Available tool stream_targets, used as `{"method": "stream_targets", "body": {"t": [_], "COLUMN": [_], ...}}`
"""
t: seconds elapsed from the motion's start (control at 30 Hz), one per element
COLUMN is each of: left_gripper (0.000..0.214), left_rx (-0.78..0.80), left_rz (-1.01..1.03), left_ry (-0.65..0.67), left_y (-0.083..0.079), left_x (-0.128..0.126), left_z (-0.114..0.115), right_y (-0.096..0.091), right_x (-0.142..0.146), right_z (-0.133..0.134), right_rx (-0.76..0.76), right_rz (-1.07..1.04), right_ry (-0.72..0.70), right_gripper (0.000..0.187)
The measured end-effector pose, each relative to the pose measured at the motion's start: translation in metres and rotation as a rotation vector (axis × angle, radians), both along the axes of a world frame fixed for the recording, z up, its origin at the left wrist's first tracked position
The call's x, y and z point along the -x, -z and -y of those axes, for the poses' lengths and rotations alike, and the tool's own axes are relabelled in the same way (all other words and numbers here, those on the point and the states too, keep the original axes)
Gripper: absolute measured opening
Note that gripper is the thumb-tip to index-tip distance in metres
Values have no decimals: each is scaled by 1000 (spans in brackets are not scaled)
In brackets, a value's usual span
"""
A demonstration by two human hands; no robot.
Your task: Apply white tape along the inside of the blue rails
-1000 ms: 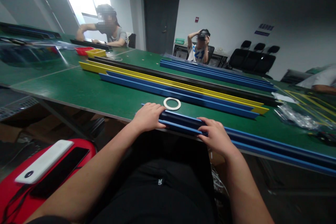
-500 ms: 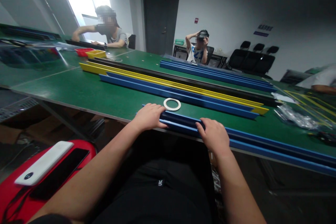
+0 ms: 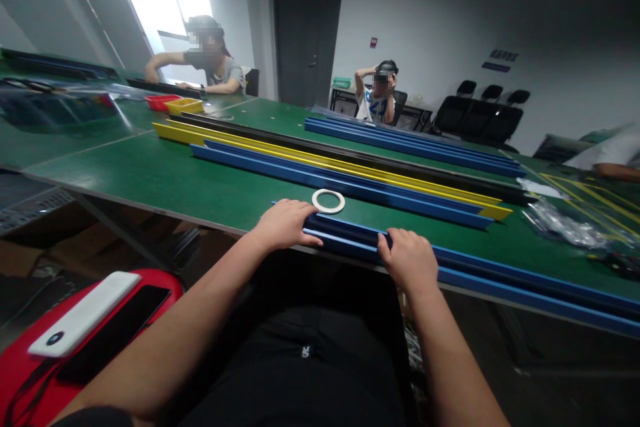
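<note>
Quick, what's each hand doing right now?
Left hand: closed on the near blue channel, thumb toward its front edge.
Right hand: closed on the same channel, fingers curled over it.

no text readable, white lettering on black clothing, blurred wall sign, blue markings on far shirt

The person's bare forearms reach forward and slant inward, the left hand palm down with its thumb spread from the fingers, the right hand apart from it with curled fingers
</note>
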State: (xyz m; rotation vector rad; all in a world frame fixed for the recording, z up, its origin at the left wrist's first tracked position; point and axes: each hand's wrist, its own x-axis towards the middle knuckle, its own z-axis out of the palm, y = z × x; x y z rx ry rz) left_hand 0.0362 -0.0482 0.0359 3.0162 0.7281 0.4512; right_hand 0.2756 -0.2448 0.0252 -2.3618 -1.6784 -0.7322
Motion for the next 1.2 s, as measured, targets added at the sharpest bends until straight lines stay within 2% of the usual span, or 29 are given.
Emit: {"method": "stream_targets", "body": {"t": [0.17,0.4,0.6,0.73,1.07,1.2], "left_gripper": [76,68,64,62,66,57], "left_rx": [13,115,224,311,402,563], "left_rz": [7,55,217,298,285,331], "left_ry": [50,-45,-8,49,107,150], "left_y": [-3,6,21,26,22,19], "left_x": [11,25,19,21,5,3], "left_z": [-9,-26,-24,-21,-2,-4], "right_y": [-1,-2,-3,-1,5,3], "right_x": [-4,-50,-60,-64,-100,-100], "right_z": [2,18,21,25,51,51], "right_rx": [35,88,111,119,175,185], "right_rz": [-1,5,14,7,-7,-48], "right_ry": [-15,0,-25,-36,-47,-28], "right_gripper": [40,39,40,41,42,43]}}
